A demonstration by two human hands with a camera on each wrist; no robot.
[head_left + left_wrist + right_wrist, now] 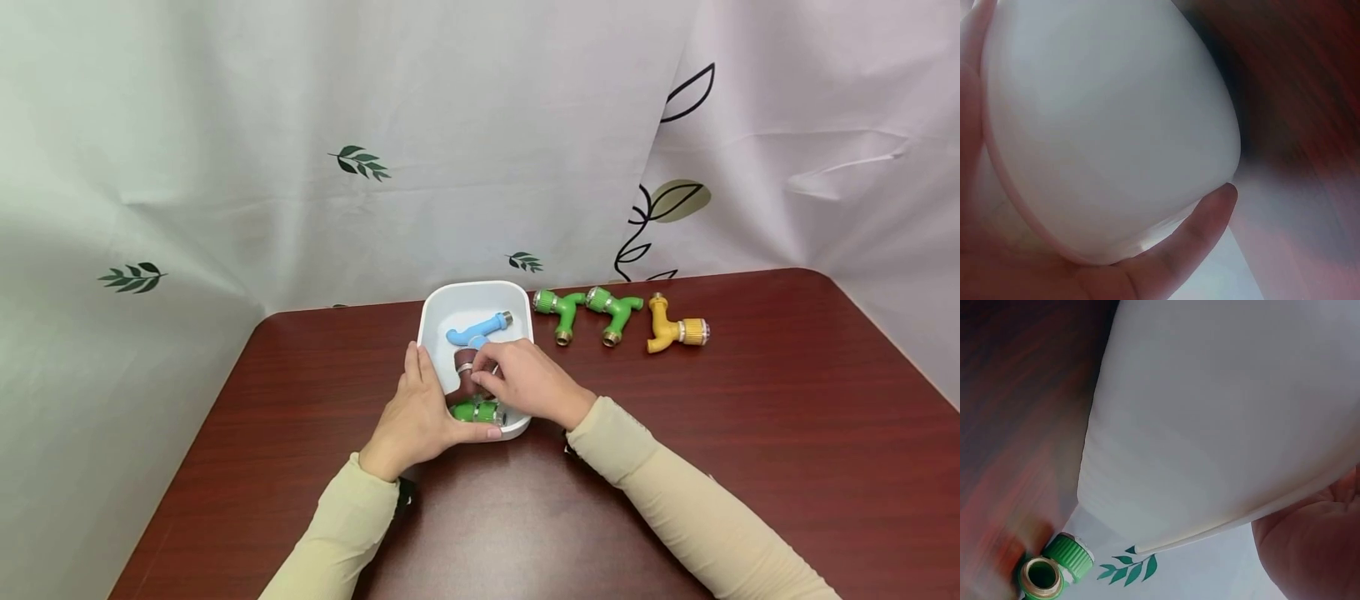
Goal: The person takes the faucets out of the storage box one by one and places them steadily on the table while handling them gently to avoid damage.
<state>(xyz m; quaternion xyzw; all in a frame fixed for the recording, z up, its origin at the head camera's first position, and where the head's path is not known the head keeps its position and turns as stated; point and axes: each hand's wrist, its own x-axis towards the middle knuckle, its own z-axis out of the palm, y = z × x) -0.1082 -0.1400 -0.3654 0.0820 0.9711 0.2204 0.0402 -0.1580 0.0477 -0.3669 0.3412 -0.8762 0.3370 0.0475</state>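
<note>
Inside tub (475, 285), head view only: brown tap (466, 384)

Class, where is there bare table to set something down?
Free: the table left of the white tray and left hand, and right of the yellow tap. Crowded: inside the tray, among its taps and the right hand; right of the tray, where two green taps lie.

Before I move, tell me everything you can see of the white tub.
The white tub is open-topped, smooth and plastic-looking, with rounded corners and a thin rim. It sits upright on the reddish-brown table, holding a blue tap, a brown tap and a green tap. The left hand holds its near-left corner, thumb along the near side; the right hand reaches in over its right rim.
</note>
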